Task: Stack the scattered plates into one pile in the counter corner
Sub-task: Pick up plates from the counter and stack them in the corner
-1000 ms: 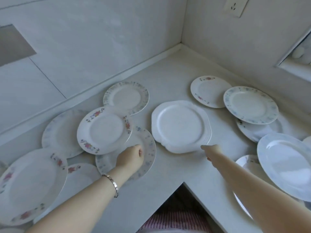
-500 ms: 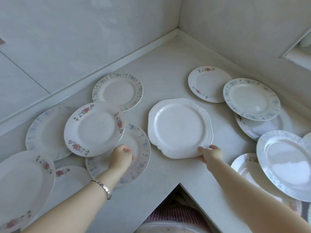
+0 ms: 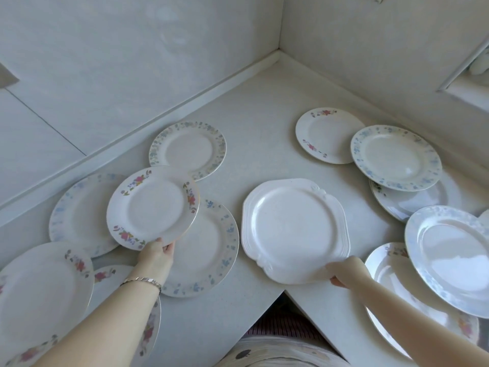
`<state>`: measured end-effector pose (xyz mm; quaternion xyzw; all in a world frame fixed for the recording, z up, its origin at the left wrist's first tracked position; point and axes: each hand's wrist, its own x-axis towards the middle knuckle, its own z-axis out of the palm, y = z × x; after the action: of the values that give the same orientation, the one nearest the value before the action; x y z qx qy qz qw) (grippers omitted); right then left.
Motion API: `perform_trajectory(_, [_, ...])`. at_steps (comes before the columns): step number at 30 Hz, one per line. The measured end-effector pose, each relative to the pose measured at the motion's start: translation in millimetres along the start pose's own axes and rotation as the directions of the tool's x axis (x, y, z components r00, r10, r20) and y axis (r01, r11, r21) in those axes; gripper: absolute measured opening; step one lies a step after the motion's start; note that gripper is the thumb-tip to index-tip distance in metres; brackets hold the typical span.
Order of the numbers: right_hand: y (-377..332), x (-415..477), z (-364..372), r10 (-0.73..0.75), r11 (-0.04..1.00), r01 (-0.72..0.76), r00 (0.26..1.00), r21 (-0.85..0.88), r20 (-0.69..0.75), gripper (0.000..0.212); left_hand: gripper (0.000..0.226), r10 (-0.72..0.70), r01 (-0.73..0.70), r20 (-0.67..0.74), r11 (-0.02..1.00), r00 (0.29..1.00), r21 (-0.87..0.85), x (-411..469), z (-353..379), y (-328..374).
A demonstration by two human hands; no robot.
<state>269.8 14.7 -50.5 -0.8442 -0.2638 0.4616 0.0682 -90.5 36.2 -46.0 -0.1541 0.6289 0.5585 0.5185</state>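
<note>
White scalloped plate (image 3: 293,229) mid-bench (image 3: 254,144), near edge pinched by right hand (image 3: 346,270) fingers | rose-print plate (image 3: 152,205) overlapping blue-rimmed plate (image 3: 211,247), rim grasped by left hand (image 3: 156,254) fingers | risk: thin edge grips slip; 2 glazed plates drop, chip neighbours | no corner pile yet

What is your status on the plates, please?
Left hand grips red-flowered plate, near rim. Right hand grips plain white plate, near edge. No pile yet; other plates scattered.

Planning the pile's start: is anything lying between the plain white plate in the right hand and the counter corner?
Nothing visible. Bare counter runs from the plain white plate to the corner; the far rose plate sits right of that path, the green-rimmed plate left.
</note>
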Motion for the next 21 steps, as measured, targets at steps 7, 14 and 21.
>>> perform_trajectory(7, [-43,-25,-6,-0.397,0.917,0.394,0.916,-0.065,-0.061,0.054,0.021,0.16,-0.156,-0.088,0.987,0.983,0.046,-3,-2,0])
perform_trajectory(14, [-94,-27,-10,-0.529,0.806,0.431,0.832,0.405,0.167,0.038,0.028,0.121,-0.253,0.317,0.873,0.941,0.417,-71,29,-27])
perform_trajectory(21, [-46,11,-39,-0.433,0.893,0.431,0.901,-0.129,0.015,0.012,0.03,-0.183,-0.145,0.358,0.679,0.916,0.72,-74,63,-92])
